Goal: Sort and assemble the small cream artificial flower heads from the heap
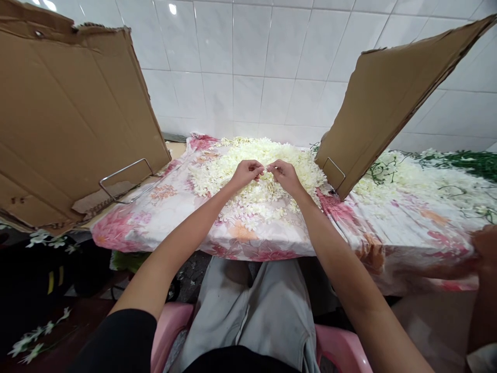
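My left hand (247, 173) and right hand (285, 176) pinch a small white blossom (265, 168) between fingertips, apparently to work it precisely, above the flower pile (267, 150) toward the worktop's (155, 228) far edge.

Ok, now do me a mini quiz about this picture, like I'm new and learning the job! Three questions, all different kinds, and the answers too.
1. True or false: the left hand and the right hand are close together over the pale flowers.

2. What colour is the chair?
A) green
B) pink
C) blue

3. Fill in the blank: the wall behind the flowers is covered in shiny white ____.

Key: 1. True. 2. B. 3. tiles.
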Demonstrator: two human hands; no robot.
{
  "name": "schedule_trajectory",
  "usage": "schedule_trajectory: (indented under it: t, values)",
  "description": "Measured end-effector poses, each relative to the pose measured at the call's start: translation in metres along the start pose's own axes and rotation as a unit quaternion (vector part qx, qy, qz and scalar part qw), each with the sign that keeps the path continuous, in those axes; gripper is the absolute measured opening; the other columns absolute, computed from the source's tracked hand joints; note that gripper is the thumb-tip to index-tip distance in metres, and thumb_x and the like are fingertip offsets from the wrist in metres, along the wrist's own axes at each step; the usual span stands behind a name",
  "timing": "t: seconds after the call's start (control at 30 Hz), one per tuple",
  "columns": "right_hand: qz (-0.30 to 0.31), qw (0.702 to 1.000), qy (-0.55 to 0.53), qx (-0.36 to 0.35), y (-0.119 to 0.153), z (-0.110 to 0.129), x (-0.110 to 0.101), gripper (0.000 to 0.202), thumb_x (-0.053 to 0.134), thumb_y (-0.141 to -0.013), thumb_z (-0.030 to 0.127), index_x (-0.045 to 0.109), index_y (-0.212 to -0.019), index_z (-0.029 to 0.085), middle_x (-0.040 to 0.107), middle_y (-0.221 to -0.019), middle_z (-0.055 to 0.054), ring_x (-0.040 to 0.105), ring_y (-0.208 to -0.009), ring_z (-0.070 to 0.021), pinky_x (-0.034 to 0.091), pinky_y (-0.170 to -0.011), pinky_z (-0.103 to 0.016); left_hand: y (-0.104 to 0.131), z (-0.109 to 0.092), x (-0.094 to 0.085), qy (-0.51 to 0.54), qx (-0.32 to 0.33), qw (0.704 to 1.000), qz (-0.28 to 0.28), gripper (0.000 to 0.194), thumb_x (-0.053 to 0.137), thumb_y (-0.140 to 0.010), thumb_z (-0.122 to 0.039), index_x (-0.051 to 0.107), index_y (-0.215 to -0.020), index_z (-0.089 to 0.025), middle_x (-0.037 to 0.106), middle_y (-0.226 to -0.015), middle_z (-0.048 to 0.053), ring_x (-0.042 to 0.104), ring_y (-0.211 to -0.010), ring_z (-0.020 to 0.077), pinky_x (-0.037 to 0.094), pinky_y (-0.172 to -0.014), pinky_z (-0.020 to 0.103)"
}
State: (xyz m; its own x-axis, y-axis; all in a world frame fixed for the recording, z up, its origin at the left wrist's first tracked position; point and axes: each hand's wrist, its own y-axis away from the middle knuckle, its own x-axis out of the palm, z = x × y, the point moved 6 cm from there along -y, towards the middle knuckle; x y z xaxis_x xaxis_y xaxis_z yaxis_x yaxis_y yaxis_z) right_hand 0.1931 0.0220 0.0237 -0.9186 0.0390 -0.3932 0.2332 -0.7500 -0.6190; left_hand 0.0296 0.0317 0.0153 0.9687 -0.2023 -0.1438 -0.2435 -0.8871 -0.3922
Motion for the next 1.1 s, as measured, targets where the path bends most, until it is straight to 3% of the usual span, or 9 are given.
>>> schedule_trajectory:
  t: [0.47, 0.93, 1.1]
  values:
    - [-0.043, 0.998, 0.034, -0.019, 0.001, 0.008, -0.005, 0.068, 0.071, -0.074, 0.087, 0.077, -0.08, 0.02, 0.065, -0.076, -0.005, 0.049, -0.06, -0.0147, 0.04, -0.056, -0.031, 0.002, -0.005, 0.002, 0.001, 0.014, 1.0, 0.012, 0.044, 0.091, -0.076, -0.05, 0.072, -0.083, -0.011, 0.073, -0.071, 0.006, 0.062, -0.054, 0.0093, 0.056, -0.055, 0.023]
    - [-0.071, 0.992, -0.09, 0.051, 0.001, 0.006, -0.01, 0.061, 0.091, -0.059, 0.074, 0.074, -0.074, 0.017, 0.064, -0.062, -0.003, 0.047, -0.053, -0.0127, 0.036, -0.049, -0.029, 0.005, -0.013, 0.004, 0.017, 0.021, 0.999, 0.02, 0.045, 0.089, -0.077, -0.054, 0.073, -0.085, -0.012, 0.074, -0.075, 0.007, 0.062, -0.057, 0.0094, 0.057, -0.057, 0.023]
    - [-0.065, 0.993, -0.089, 0.048, -0.002, 0.004, -0.011, 0.059, 0.086, -0.066, 0.075, 0.075, -0.075, 0.018, 0.067, -0.067, -0.004, 0.051, -0.053, -0.0133, 0.043, -0.05, -0.029, 0.004, -0.015, 0.005, 0.024, 0.024, 0.999, 0.016, 0.043, 0.09, -0.077, -0.051, 0.072, -0.084, -0.012, 0.074, -0.073, 0.006, 0.062, -0.057, 0.0097, 0.057, -0.057, 0.024]
